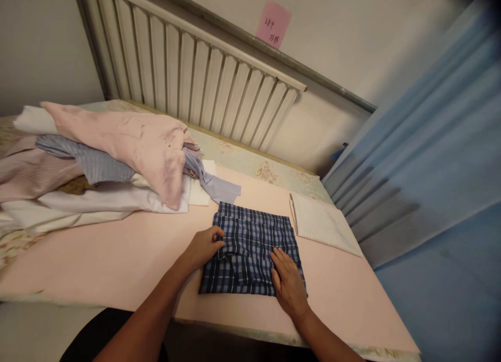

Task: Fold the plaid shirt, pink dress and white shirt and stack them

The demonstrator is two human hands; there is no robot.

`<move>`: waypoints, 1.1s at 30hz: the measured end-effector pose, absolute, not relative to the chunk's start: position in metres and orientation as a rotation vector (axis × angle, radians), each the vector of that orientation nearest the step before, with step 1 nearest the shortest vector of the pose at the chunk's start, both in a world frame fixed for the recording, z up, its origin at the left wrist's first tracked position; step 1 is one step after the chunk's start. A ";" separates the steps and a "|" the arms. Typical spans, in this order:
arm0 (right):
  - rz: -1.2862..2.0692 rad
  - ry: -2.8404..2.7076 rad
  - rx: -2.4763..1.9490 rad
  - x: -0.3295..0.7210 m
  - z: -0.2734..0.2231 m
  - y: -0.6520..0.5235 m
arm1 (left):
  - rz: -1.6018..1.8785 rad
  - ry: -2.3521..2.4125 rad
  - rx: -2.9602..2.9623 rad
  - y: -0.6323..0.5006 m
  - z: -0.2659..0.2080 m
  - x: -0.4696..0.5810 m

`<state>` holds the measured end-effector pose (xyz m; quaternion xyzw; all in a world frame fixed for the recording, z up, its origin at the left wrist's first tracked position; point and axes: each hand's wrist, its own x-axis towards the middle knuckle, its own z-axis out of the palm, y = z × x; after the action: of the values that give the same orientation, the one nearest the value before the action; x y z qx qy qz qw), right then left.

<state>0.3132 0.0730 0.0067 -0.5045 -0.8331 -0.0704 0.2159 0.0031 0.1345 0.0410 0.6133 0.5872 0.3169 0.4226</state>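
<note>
A folded plaid shirt (250, 257), dark blue with white and light blue lines, lies on the pink table cover (156, 268) in front of me. My left hand (205, 247) is at its left edge, the fingers curled and the thumb close to them, pinching the cloth there. Flat on the right part of the shirt rests my right hand (288, 281), its fingers stretched out and pressing on the fabric. Some creases run across the middle of the shirt between the two hands.
A loose heap of clothes, with a pink garment (129, 135) on top, covers the left side. A folded white striped cloth (324, 224) lies at the right. Behind stands a radiator (195, 72); a blue curtain (410, 143) hangs along the right edge.
</note>
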 end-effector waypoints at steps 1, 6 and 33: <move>-0.193 -2.307 -1.397 0.313 0.007 0.073 | 0.794 1.471 1.532 0.134 0.041 0.003; -0.184 -2.304 -1.411 0.313 0.006 0.073 | 0.802 1.460 1.529 0.135 0.040 0.003; -0.177 -2.316 -1.433 0.314 0.004 0.073 | 0.796 1.452 1.527 0.134 0.042 0.003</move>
<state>0.3145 0.0726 0.0042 -0.5139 -0.8306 -0.0636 0.2047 0.0031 0.1338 0.0418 0.6120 0.5820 0.3189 0.4302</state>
